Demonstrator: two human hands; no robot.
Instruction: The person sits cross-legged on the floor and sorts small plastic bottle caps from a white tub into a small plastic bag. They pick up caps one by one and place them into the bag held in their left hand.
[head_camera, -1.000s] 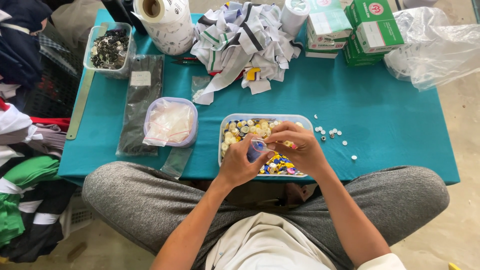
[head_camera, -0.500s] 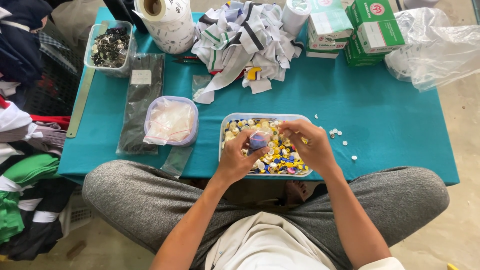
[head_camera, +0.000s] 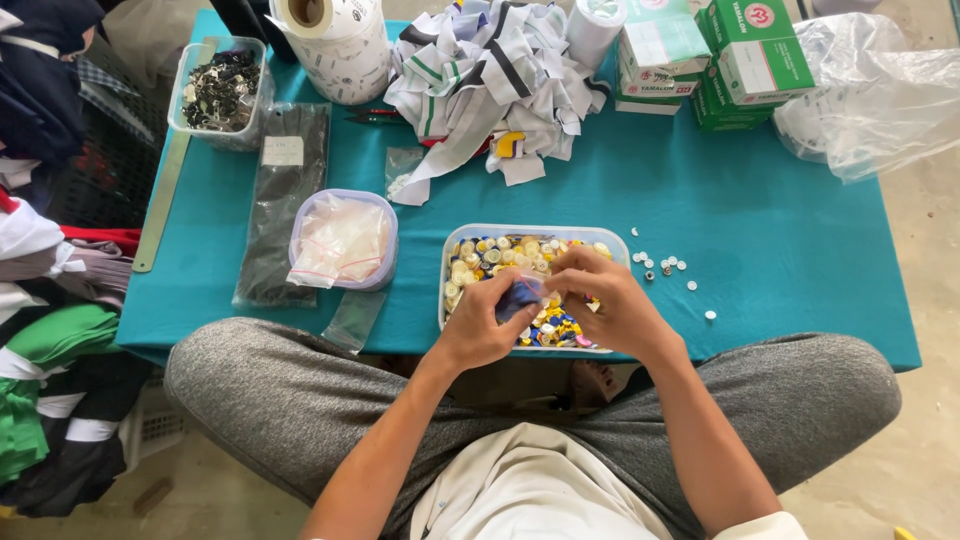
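Both hands (head_camera: 560, 305) stayed over the button tray (head_camera: 535, 232).

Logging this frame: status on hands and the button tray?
Left hand holds small blue bag. Right hand pinches bag's top, over button tray. Loose white buttons right of tray, nothing blocking.

Place: small garment-trimmings workshop
Worktop: low teal table (head_camera: 780, 250)
Stock: tub of mixed buttons (head_camera: 500, 262), heap of fabric labels (head_camera: 490, 80), stacked green boxes (head_camera: 745, 60)
Beside: folded garments (head_camera: 40, 340)
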